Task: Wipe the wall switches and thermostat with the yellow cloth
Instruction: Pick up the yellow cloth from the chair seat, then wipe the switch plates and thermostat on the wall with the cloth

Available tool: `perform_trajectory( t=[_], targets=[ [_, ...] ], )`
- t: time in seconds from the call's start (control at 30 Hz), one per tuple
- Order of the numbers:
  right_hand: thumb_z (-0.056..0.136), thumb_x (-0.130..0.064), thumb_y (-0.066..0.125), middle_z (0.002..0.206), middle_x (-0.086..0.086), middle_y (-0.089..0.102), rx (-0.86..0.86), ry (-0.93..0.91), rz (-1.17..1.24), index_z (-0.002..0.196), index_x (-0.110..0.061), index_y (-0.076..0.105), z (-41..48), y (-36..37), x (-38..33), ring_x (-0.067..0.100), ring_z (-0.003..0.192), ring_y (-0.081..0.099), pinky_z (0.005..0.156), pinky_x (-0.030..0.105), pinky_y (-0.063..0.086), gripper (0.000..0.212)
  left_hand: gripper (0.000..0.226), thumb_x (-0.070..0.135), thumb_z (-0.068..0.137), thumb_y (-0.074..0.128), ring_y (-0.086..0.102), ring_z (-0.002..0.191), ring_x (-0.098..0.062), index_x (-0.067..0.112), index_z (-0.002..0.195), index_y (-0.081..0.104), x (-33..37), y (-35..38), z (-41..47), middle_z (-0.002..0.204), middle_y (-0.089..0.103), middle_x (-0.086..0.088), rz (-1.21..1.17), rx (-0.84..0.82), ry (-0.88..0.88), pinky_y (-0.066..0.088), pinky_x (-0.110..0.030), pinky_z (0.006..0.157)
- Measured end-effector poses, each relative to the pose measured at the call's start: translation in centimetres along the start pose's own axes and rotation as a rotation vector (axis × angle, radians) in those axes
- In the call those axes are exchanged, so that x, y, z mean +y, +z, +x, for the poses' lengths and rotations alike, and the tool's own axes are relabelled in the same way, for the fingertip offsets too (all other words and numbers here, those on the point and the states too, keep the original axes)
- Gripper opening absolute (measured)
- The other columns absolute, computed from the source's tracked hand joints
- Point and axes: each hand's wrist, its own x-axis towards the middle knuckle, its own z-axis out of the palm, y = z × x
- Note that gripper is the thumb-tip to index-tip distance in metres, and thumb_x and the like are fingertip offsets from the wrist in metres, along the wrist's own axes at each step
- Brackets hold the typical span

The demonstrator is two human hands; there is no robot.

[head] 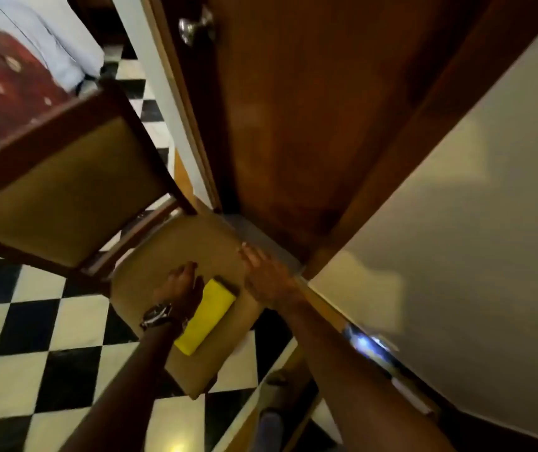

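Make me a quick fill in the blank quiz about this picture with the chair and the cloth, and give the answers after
1. The folded cloth on the chair seat is coloured ____.
2. The watch is worn on the ____ wrist.
3. The floor has a black and white ____ pattern.
4. The round metal knob belongs to the wooden ____.

Answers: yellow; left; checkered; door

Bare forearms, sleeveless; dark metal wristwatch (156, 316) on left wrist.

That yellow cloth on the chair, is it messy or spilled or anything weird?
Nothing stands out. The yellow cloth lies neatly folded on the chair seat, with the left hand and the right hand on either side of it.
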Motion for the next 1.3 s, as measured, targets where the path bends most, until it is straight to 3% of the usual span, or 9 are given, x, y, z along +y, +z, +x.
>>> perform_trajectory(
  t=[0.3, 0.47, 0.6, 0.73, 0.83, 0.97, 1.03, 1.17, 1.3],
  targets=[
    [0.097, -0.036, 0.062, 0.156, 0.017, 0.034, -0.218, 0.245, 0.378, 0.156, -0.011, 0.023, 7.8, 18.5, -3.6, 0.035, 0.146, 0.029, 0.119, 0.042, 0.026, 0.075, 0.065, 0.02, 0.108, 0.059, 0.033, 0.148, -0.039, 0.007, 0.162, 0.026, -11.6, 15.6, 3.9, 0.164, 0.032, -0.019, 0.093, -0.247, -0.116, 0.039, -0.051, 0.119],
    [0.094, -0.036, 0.068, 0.147, 0.022, 0.039, -0.286, 0.444, 0.521, 0.135, -0.007, 0.053, 7.3, 19.9, -2.9, 0.04, 0.14, 0.032, 0.115, 0.043, 0.029, 0.052, 0.07, 0.022, 0.104, 0.068, 0.044, 0.135, -0.045, 0.009, 0.16, 0.028, -12.7, 17.3, 4.0, 0.151, 0.044, -0.023, 0.097, -0.249, -0.145, 0.046, -0.056, 0.106],
    [0.092, -0.018, 0.071, 0.143, 0.021, 0.05, -0.254, 0.497, 0.883, 0.137, -0.003, 0.051, 3.4, 16.7, -0.8, 0.037, 0.134, 0.046, 0.107, 0.043, 0.043, 0.052, 0.055, 0.033, 0.101, 0.065, 0.051, 0.119, -0.049, 0.002, 0.146, 0.054, -9.9, 16.4, 3.6, 0.123, 0.058, -0.034, 0.063, -0.259, -0.105, 0.044, -0.052, 0.103],
    [0.092, -0.01, 0.068, 0.117, 0.007, 0.058, 0.097, 0.573, 1.084, 0.125, -0.007, 0.051, -5.8, 8.2, 4.3, 0.02, 0.108, 0.056, 0.078, 0.026, 0.043, 0.037, 0.031, 0.022, 0.09, 0.081, 0.059, 0.116, -0.041, 0.004, 0.115, 0.076, 0.0, 13.4, 2.6, 0.121, 0.065, -0.025, -0.218, -0.252, 0.115, 0.051, -0.051, 0.1],
    [0.094, -0.013, 0.064, 0.129, 0.001, 0.058, 0.475, 0.587, 0.98, 0.134, -0.02, 0.048, -15.8, -0.3, 8.6, 0.015, 0.117, 0.059, 0.097, 0.029, 0.049, 0.044, 0.034, 0.014, 0.096, 0.081, 0.07, 0.104, -0.009, 0.034, 0.121, 0.069, 12.8, 9.9, -0.1, 0.115, 0.074, -0.001, -0.337, -0.436, 0.337, 0.056, -0.014, 0.087],
    [0.096, -0.012, 0.065, 0.137, -0.015, 0.044, 0.992, 0.717, 0.577, 0.125, -0.055, 0.045, -29.7, -11.4, 13.0, -0.009, 0.12, 0.052, 0.099, 0.015, 0.045, 0.055, 0.06, 0.03, 0.094, 0.082, 0.07, 0.104, -0.008, 0.033, 0.144, 0.048, 30.5, 7.3, -7.2, 0.118, 0.069, 0.008, -0.4, -0.501, 0.578, 0.058, -0.028, 0.094],
    [0.098, -0.018, 0.061, 0.139, -0.014, 0.04, 1.172, 0.705, 0.39, 0.121, -0.05, 0.051, -36.6, -16.7, 14.7, -0.007, 0.116, 0.053, 0.094, 0.009, 0.044, 0.041, 0.06, 0.028, 0.097, 0.079, 0.075, 0.097, -0.01, 0.033, 0.146, 0.046, 39.3, 5.2, -12.3, 0.116, 0.075, 0.005, -0.452, -0.507, 0.758, 0.065, -0.036, 0.088],
    [0.099, -0.052, 0.058, 0.125, -0.021, 0.059, 1.31, 0.737, -0.007, 0.121, -0.054, 0.054, -45.1, -24.0, 17.7, 0.003, 0.111, 0.063, 0.093, 0.026, 0.056, 0.022, 0.059, 0.038, 0.102, 0.07, 0.075, 0.098, -0.024, 0.025, 0.153, 0.044, 51.5, 1.0, -19.5, 0.111, 0.079, -0.006, -0.373, -0.293, 1.049, 0.062, -0.041, 0.085],
    [0.096, -0.026, 0.06, 0.109, 0.009, 0.065, 1.423, 0.743, -0.208, 0.113, -0.017, 0.076, -49.6, -30.6, 19.5, 0.021, 0.1, 0.06, 0.08, 0.029, 0.056, 0.025, 0.053, 0.054, 0.105, 0.059, 0.071, 0.103, -0.025, 0.032, 0.15, 0.044, 57.6, -4.0, -23.2, 0.116, 0.076, -0.003, -0.14, -0.126, 1.135, 0.059, -0.036, 0.087]
  ],
)
